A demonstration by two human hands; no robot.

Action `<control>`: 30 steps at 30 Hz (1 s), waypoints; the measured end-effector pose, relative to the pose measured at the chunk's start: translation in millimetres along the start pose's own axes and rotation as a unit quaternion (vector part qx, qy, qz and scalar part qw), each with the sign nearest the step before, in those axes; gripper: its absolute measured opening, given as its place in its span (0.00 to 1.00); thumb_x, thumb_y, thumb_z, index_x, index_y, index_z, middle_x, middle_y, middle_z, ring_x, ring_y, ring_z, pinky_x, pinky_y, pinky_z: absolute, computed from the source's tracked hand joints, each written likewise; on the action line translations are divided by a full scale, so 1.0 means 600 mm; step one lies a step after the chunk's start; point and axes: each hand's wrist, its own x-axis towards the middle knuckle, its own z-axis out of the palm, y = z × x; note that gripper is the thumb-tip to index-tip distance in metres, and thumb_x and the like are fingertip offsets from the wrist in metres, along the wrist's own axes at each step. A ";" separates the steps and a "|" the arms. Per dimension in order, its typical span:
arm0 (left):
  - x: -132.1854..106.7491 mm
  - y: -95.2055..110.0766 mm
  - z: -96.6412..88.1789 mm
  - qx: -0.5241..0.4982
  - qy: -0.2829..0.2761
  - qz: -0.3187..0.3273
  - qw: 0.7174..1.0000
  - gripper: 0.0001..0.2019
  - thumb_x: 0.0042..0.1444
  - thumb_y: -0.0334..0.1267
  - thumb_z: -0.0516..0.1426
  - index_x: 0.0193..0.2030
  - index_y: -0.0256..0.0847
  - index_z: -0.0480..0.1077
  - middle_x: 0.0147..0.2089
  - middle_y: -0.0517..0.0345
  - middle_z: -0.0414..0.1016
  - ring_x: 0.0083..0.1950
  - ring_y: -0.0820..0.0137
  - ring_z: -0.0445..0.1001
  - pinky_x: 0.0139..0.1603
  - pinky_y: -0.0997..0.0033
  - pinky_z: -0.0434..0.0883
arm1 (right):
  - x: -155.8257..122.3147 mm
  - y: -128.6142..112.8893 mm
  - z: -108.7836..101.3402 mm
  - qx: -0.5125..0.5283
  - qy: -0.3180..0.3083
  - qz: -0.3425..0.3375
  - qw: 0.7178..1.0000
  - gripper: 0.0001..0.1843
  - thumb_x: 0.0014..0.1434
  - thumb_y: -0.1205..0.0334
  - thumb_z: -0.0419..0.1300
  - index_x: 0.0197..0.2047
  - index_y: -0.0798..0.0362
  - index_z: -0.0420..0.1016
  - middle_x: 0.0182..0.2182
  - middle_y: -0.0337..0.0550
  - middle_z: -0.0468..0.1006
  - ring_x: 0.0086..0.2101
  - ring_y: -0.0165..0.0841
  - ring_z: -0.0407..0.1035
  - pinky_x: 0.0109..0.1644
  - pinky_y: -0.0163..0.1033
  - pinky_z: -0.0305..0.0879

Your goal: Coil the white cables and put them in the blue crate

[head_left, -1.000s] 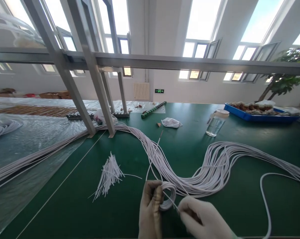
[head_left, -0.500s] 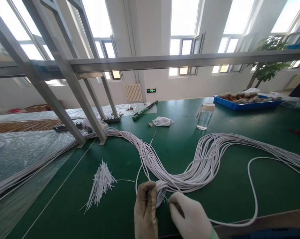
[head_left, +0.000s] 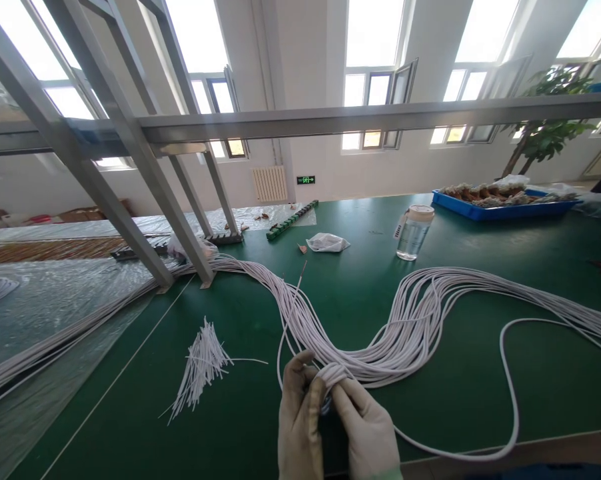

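coil (head_left: 333, 372) of white cable sits between the two gloved hands, just above the near edge of the bench (head_left: 240, 427). the left hand (head_left: 300, 417) has its grip closed on the coil from the left, fingers curled and thumb pressed along its side. the right hand (head_left: 368, 427) has its grip on the coil from the right, fingertips pinching at its upper right part. so the coil lies right in both grips, touching each, its upper turns showing over the fingers and its lower part shaded and mostly hidden between the palms. whether the right fingers also hold a loose end, i cannot tell.

just beyond the hands, a thick bundle (head_left: 300, 303) of the same white cable crosses the bench in a wavy line, running under the frame (head_left: 330, 125) on the left and off to the right. a thin strand (head_left: 293, 301) with a brownish tip lies across the bundle and runs down toward the left hand. a single cable (head_left: 515, 407) loops on the bench to the right and passes behind the right hand.

left of the hands, well apart from them, lies a pile (head_left: 204, 367) of short white pieces. farther back are a crumpled bag (head_left: 328, 243), a green notched strip (head_left: 293, 221), an upright capped bottle (head_left: 413, 235) and, right of it, a filled blue tray (head_left: 480, 213).
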 end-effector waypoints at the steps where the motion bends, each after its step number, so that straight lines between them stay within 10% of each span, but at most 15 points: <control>1: 0.002 -0.003 0.001 0.011 -0.002 0.002 1.000 0.25 0.65 0.49 0.57 0.67 0.49 0.67 0.61 0.51 0.75 0.63 0.55 0.75 0.65 0.59 0.72 | 0.001 0.002 0.001 0.011 0.009 0.010 1.000 0.28 0.50 0.40 0.75 0.45 0.54 0.88 0.42 0.50 0.85 0.48 0.49 0.77 0.55 0.45 0.74; 5: 0.010 -0.022 -0.003 0.096 0.012 -0.008 0.995 0.35 0.63 0.54 0.58 0.75 0.52 0.57 0.69 0.50 0.69 0.70 0.51 0.68 0.71 0.49 0.66 | 0.007 0.003 0.003 0.050 0.032 0.034 0.998 0.31 0.46 0.39 0.77 0.45 0.54 0.88 0.44 0.50 0.85 0.51 0.52 0.76 0.60 0.51 0.72; 9: 0.022 -0.027 -0.012 0.107 0.030 -0.017 0.994 0.29 0.61 0.56 0.60 0.66 0.48 0.69 0.73 0.46 0.66 0.70 0.48 0.68 0.69 0.45 0.68 | 0.011 0.004 0.000 0.056 0.030 0.050 0.997 0.31 0.45 0.39 0.77 0.45 0.54 0.87 0.44 0.50 0.85 0.53 0.52 0.75 0.60 0.50 0.73; 14: 0.034 0.000 -0.022 0.005 -0.073 -0.118 0.990 0.20 0.56 0.50 0.67 0.52 0.43 0.79 0.53 0.47 0.82 0.56 0.51 0.80 0.61 0.52 0.76 | 0.013 0.013 -0.007 0.008 0.002 0.014 1.000 0.28 0.52 0.39 0.73 0.46 0.54 0.86 0.46 0.50 0.84 0.55 0.52 0.74 0.62 0.49 0.70; 17: 0.030 0.010 -0.025 -0.039 -0.039 -0.151 0.987 0.16 0.55 0.45 0.68 0.48 0.43 0.80 0.49 0.49 0.83 0.52 0.53 0.81 0.59 0.54 0.77 | 0.013 0.014 -0.020 -0.134 -0.029 -0.060 0.989 0.18 0.63 0.46 0.65 0.47 0.51 0.84 0.45 0.48 0.83 0.50 0.48 0.76 0.57 0.48 0.71; 24: 0.016 0.003 -0.015 -0.043 0.009 -0.184 0.982 0.09 0.61 0.38 0.63 0.48 0.43 0.80 0.48 0.49 0.83 0.48 0.55 0.82 0.52 0.54 0.80 | 0.020 -0.028 -0.063 -0.541 -0.104 -0.410 0.727 0.09 0.67 0.68 0.57 0.35 0.46 0.72 0.30 0.43 0.74 0.33 0.42 0.64 0.37 0.47 0.60; 30: 0.008 -0.001 -0.002 0.013 0.021 -0.119 0.993 0.13 0.61 0.43 0.63 0.50 0.42 0.79 0.51 0.46 0.82 0.53 0.53 0.79 0.55 0.54 0.77 | 0.020 -0.050 -0.064 -0.550 -0.137 -0.362 0.740 0.09 0.65 0.73 0.56 0.37 0.49 0.69 0.34 0.44 0.72 0.38 0.42 0.67 0.40 0.46 0.64</control>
